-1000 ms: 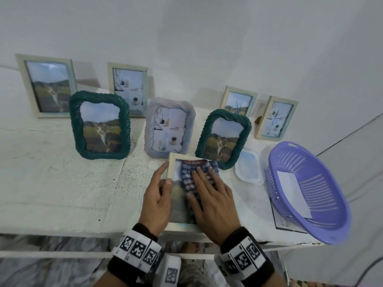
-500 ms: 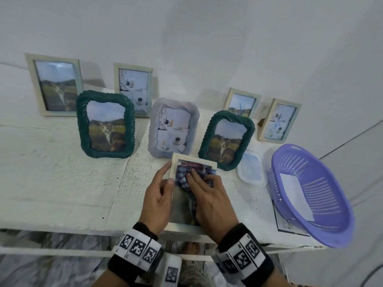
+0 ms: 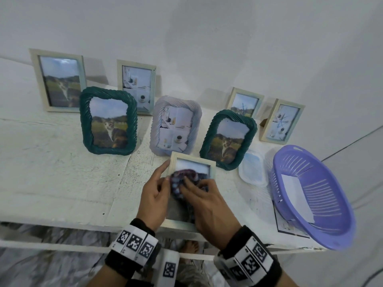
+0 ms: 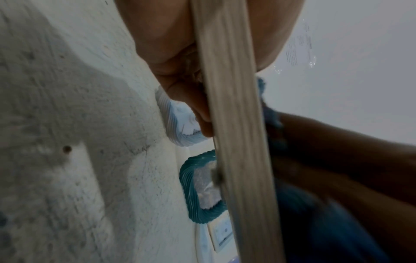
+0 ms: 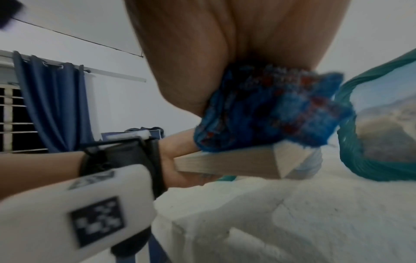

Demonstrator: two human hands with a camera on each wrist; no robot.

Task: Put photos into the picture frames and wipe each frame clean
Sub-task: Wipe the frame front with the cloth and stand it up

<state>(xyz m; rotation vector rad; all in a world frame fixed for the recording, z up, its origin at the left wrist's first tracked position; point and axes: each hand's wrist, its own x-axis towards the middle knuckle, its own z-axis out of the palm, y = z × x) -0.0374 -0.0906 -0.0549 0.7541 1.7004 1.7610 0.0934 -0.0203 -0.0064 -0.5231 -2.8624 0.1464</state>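
A pale wooden picture frame with a photo in it is tilted up off the white table's front edge. My left hand grips its left rail, thumb on top and fingers underneath; the left wrist view shows that rail edge-on. My right hand holds a bunched blue and red checked cloth against the glass near the upper left. The right wrist view shows the cloth crumpled under my fingers on top of the frame. My hands hide most of the photo.
Several filled frames stand behind: two green rope-edged ones, a pale lilac one and pale wooden ones by the wall. A purple basket holding white paper sits at the right, beside a clear plastic lid.
My right hand has dragged the cloth from the top of the glass toward the left rail and bunched it up. A strip of photo now shows at the top. My left hand has kept its hold.
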